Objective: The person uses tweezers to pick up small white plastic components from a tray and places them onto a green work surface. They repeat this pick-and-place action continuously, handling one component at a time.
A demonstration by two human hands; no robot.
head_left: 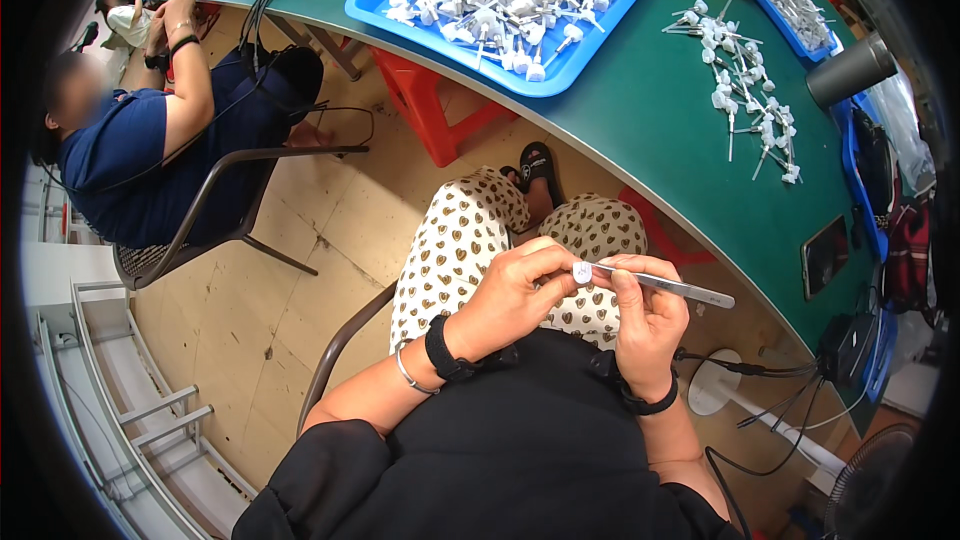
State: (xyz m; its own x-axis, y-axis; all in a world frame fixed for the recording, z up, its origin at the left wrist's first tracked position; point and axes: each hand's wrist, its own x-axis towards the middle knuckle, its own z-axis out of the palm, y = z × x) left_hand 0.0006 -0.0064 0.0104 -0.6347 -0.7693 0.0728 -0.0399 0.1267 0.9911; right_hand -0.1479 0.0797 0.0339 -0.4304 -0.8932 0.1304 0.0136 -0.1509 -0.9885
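Between thumb and fingertips, my left hand (517,292) pinches a small white plastic piece (582,272) above my lap. My right hand (645,312) is closed on metal tweezers (690,290), whose broad end sticks out to the right. The tweezers' tips point at the white piece; whether they touch it is too small to tell. On the table ahead, a blue tray (545,86) is heaped with similar white pieces on thin metal stems. A loose group of these stemmed pieces (738,75) lies on the green tabletop to its right.
The green table (660,120) curves ahead and right, with a phone (825,258), a dark grey cylinder (852,70) and more filled trays near its far edge. A red stool (425,105) stands beneath. At left, a person in dark blue (135,155) sits on a chair. Cables and a fan (870,480) are at lower right.
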